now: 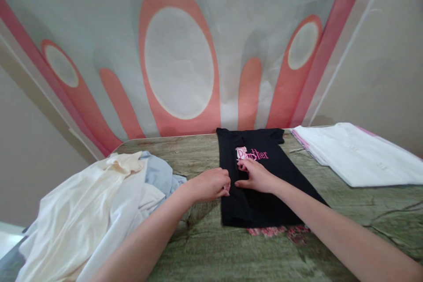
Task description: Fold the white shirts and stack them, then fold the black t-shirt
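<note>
A black T-shirt [271,202] with a pink print reading partly "Panther" lies on the table, its left side folded inward in a strip. At that left edge is my left hand [209,183], its fingers curled closed; whether cloth is pinched in them is hidden. Over the middle of the shirt, just below the print, my right hand [259,177] has its thumb held apart from its bent fingers, with nothing visible between them. The right fingertips are close to the fabric and cover part of the lettering.
On the left lies a loose heap of cream, white and light blue clothes [82,198]. A flat stack of folded garments, white on top [370,154], is at the right. The wood-patterned table [198,246] meets a wall hanging [181,61] at its back edge.
</note>
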The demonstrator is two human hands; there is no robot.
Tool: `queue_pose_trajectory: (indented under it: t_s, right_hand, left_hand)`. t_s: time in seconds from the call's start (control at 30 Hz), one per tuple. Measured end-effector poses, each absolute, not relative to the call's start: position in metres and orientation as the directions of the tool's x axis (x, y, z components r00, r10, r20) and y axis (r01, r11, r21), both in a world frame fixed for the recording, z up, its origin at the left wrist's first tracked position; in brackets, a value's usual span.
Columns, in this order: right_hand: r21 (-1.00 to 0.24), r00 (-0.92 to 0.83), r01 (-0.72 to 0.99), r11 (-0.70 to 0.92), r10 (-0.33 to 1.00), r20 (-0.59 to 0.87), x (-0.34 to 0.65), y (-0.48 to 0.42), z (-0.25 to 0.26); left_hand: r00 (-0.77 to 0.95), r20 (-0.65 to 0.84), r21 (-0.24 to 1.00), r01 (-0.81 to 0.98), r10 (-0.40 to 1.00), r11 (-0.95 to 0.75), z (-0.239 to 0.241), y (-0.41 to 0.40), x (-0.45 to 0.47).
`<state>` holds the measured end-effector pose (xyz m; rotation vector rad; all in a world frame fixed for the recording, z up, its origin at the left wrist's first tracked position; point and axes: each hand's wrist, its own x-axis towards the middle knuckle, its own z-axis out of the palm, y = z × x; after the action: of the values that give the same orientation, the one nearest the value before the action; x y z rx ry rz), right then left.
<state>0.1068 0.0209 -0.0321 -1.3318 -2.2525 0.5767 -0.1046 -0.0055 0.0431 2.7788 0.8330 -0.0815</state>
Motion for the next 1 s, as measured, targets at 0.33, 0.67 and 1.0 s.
queue_pose_trajectory:
  t_s: [0.33, 0.67, 1.0]
  right_hand:
    - [-0.567, -0.405, 0.721, 0.399, 0.906, 0.124, 0.106, 0.023, -0.033]
    - [-0.536, -0.451, 0.738, 0.41, 0.89, 0.06, 0.105, 0.018, -0.022]
    - [-0.371, -0.517, 0.772, 0.516, 0.849, 0.108, 0.106, 0.011, -0.019]
  left_hand:
    - [0.836, -0.254, 0.201, 0.538, 0.487, -0.819, 0.057, -0.048, -0.076]
    - [0.805, -0.264, 0.079, 0.567, 0.531, -0.82, 0.05, -0.059, -0.075]
    - [0.502, 0.13, 0.23, 0.824, 0.855, -0.518, 0.023, 0.0, -0.094]
